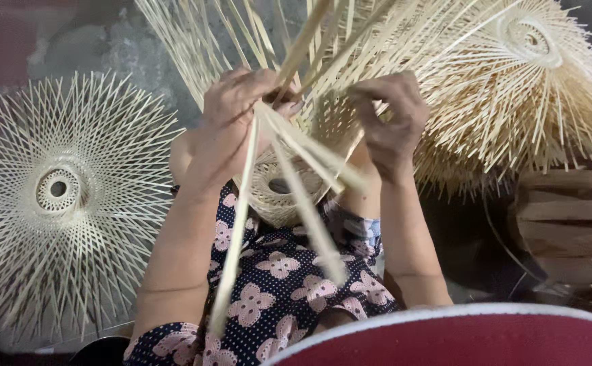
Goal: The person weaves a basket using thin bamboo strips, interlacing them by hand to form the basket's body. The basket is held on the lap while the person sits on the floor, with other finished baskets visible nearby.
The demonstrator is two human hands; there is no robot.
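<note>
Two hands are busy with thin bamboo strips in the head view. The left hand (238,108) is closed tight around a bunch of flat strips (289,146). Some of these strips hang down over the flowered dark cloth (275,285) on the person's lap. The right hand (391,115) has its fingers curled, pinching strips at the edge of a half-made basket (289,186). The basket sits between the two arms, just above the lap, with its round hole facing up. Many loose strips stick up from it like a fan.

To the left, a flat round woven piece (58,196) lies on the floor. At the top right is another woven piece (520,74) with spiky ends. A brown slatted thing (570,224) is on the far right. A red edge (472,339) is at the bottom.
</note>
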